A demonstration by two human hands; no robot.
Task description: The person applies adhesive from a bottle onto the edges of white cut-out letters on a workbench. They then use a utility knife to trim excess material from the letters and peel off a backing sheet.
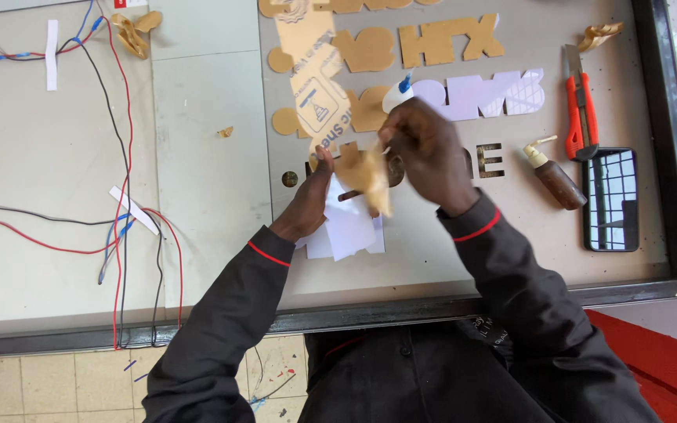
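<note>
My left hand [309, 197] presses down on a white cut-out letter piece [349, 225] that lies on the grey sign panel [432, 243]. My right hand [425, 150] is closed on a crumpled strip of tan backing film [367, 176], which lifts off the white piece between the two hands. Tan-covered cut-out letters [432, 43] and white peeled letters [483, 94] lie in rows just beyond my hands. A small white glue bottle with a blue tip [397, 94] sits behind my right hand.
An orange utility knife [580, 102], a brown pump bottle [555, 176] and a dark phone [610, 200] lie at the right. Red, black and blue wires [123, 196], taped down, cross the left board. Scraps of tan film [135, 31] lie at the top. The panel's metal frame [671, 141] runs along the right.
</note>
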